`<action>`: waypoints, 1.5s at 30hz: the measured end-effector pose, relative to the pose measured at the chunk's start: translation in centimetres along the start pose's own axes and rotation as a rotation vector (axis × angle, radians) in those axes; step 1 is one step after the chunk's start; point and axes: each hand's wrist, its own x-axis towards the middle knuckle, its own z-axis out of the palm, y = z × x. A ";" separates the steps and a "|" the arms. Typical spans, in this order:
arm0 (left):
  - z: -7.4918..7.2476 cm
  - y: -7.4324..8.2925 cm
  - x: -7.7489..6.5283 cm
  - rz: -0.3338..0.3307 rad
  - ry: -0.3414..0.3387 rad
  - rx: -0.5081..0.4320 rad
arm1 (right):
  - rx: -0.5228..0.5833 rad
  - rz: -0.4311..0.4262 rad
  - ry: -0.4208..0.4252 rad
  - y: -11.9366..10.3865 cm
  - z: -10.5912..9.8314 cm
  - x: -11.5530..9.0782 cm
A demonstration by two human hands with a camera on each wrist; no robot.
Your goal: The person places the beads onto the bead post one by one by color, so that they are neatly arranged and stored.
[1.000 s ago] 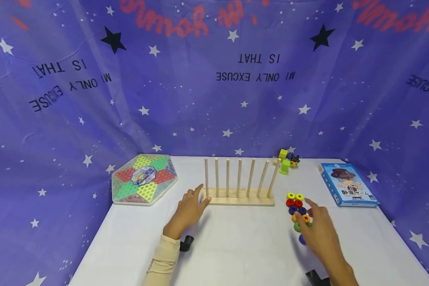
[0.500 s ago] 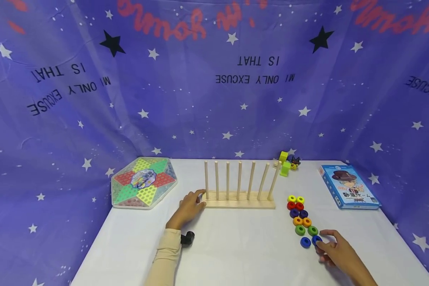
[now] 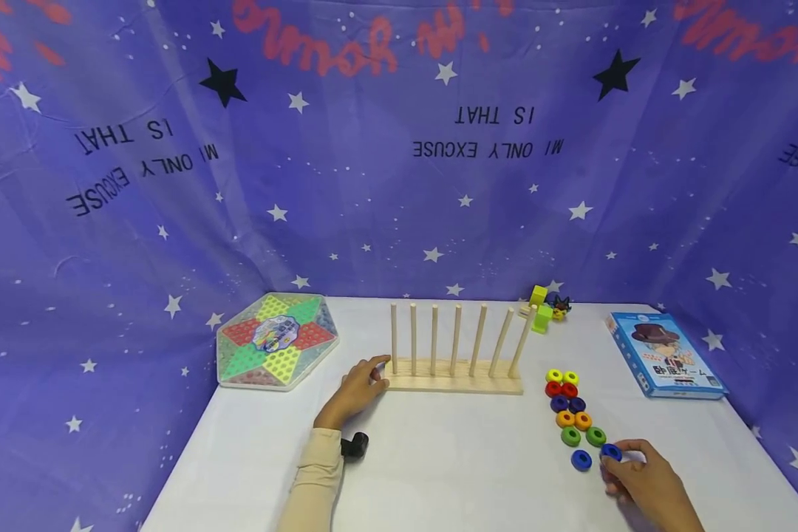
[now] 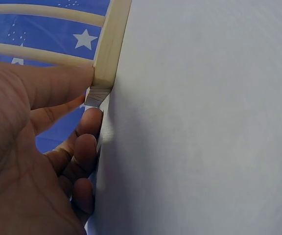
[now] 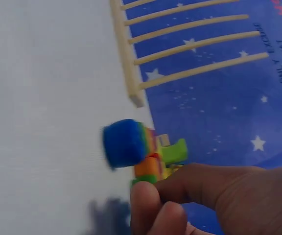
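Your right hand (image 3: pixel 648 484) pinches one blue ring (image 3: pixel 611 449) between thumb and finger, just beside a green ring (image 3: pixel 596 437) that a careless sideways sweep could knock, while your left hand (image 3: pixel 355 391) pinches the peg rack (image 3: pixel 454 384) by its end, where a tug could skew it.

Left arm: 1 light beige sleeve (image 3: pixel 314 480), plain, creased crosswise over the forearm, cuff (image 3: pixel 326 436) ending at the wrist. Inner side of that wrist: 1 black fitting (image 3: pixel 355 445), compact, narrow section leading to a rounded end; finer detail too small to tell. Left grip (image 3: pixel 355 388): bare, 5 digits, creases across the palm. Right grip (image 3: pixel 646 476): bare.
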 end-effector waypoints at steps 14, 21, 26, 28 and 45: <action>-0.3 -0.2 0.5 -0.007 0.033 -0.030 | 0.050 -0.669 0.073 -21.1 -5.3 -6.2; 0.3 0.0 0.4 0.006 0.036 -0.022 | 0.059 -0.752 -0.238 -32.3 0.9 -6.5; 1.0 0.2 0.2 0.017 0.037 -0.018 | 0.035 -0.740 -0.352 -35.9 5.6 -5.9; 1.2 0.2 0.2 0.019 0.033 -0.022 | 0.016 -0.734 -0.357 -36.5 6.9 -5.6; 0.7 -0.5 -0.2 0.005 0.044 -0.007 | -0.119 -0.752 -0.290 -37.8 10.3 -5.9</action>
